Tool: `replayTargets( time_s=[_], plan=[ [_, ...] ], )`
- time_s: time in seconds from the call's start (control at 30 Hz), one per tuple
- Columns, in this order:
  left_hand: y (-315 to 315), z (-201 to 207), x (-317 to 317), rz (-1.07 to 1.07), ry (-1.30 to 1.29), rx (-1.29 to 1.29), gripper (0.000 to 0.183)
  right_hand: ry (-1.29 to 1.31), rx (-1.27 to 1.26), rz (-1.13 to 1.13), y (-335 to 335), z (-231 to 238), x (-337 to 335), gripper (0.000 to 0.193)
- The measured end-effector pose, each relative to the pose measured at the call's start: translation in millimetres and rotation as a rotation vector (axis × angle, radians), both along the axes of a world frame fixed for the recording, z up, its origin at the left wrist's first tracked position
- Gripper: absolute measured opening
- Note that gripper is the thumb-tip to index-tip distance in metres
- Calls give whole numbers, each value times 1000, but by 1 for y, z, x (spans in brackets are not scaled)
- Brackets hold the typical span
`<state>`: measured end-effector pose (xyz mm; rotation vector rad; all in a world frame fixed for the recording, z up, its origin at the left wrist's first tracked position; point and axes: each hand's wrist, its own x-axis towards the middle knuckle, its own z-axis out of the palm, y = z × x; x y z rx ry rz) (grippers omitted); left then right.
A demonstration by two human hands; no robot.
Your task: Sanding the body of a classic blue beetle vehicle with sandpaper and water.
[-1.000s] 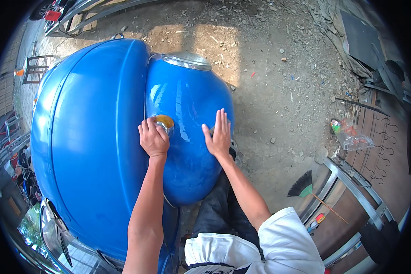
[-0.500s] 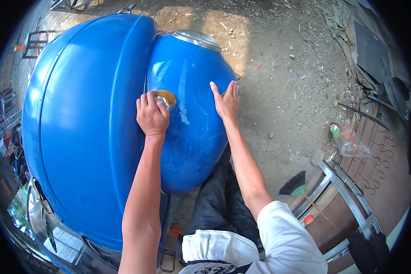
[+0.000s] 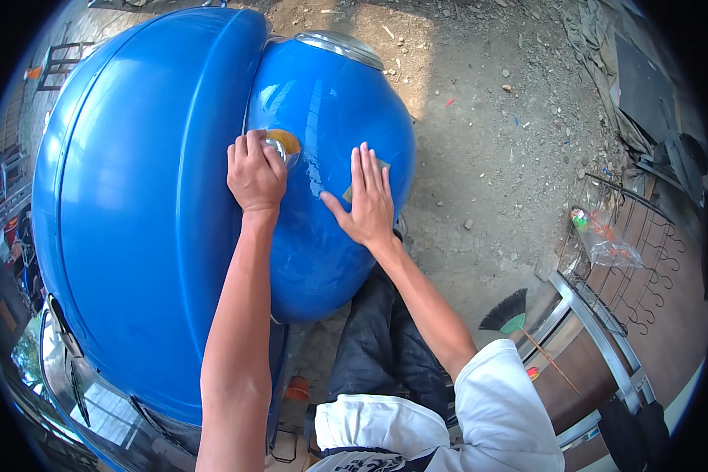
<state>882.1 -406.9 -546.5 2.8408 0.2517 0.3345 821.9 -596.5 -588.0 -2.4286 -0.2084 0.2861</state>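
A blue car's front fender (image 3: 315, 259) curves in front of me, beside the blue hood (image 3: 126, 204). My left hand (image 3: 256, 173) is closed around a turn signal lamp (image 3: 284, 141) with an amber lens and chrome housing, on top of the fender. My right hand (image 3: 370, 197) lies flat on the fender's shiny side, fingers stretched, over a thin olive-brown pad (image 3: 383, 165). Only the pad's edges show past the fingers; its kind is hard to make out. Whitish streaks mark the paint near the right thumb.
A chrome-rimmed headlight (image 3: 338, 47) caps the fender's far end. The car's windshield (image 3: 94, 401) is at lower left. Dirt ground (image 3: 480, 157) with stones stretches right. Beyond lie a broom (image 3: 511, 315), a metal frame (image 3: 606, 338), a wire hook rack (image 3: 637, 252) and a plastic bag (image 3: 610, 248).
My right hand has moved from the fender's outer right edge inward and a little nearer, the pad moving with it. My left hand stays closed on the lamp. The view has shifted slightly.
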Motion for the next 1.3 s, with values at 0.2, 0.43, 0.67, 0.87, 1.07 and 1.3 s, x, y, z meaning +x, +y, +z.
replayTargets(
  time_s=[0.2, 0.43, 0.67, 0.87, 1.07, 1.3],
  plan=[
    [-17, 4, 12, -34, -55, -7, 18, 259, 132, -516, -52, -41, 47, 90],
    [4, 0, 2, -19, -32, 37, 19, 33, 68, -91, -14, -9, -21, 96],
    [-15, -1, 9, -55, -64, 26, 19, 129, -7, -295, -25, -27, 46, 102],
    [-1, -2, 2, -40, -80, 44, 18, 123, 40, -334, -22, -20, -4, 98],
    [-4, -3, 4, -41, -38, 56, 18, 58, 10, -163, 0, -16, 28, 92],
    [-12, 4, 5, -26, -25, 6, 22, 267, 27, -442, -32, -32, 62, 85]
  ],
)
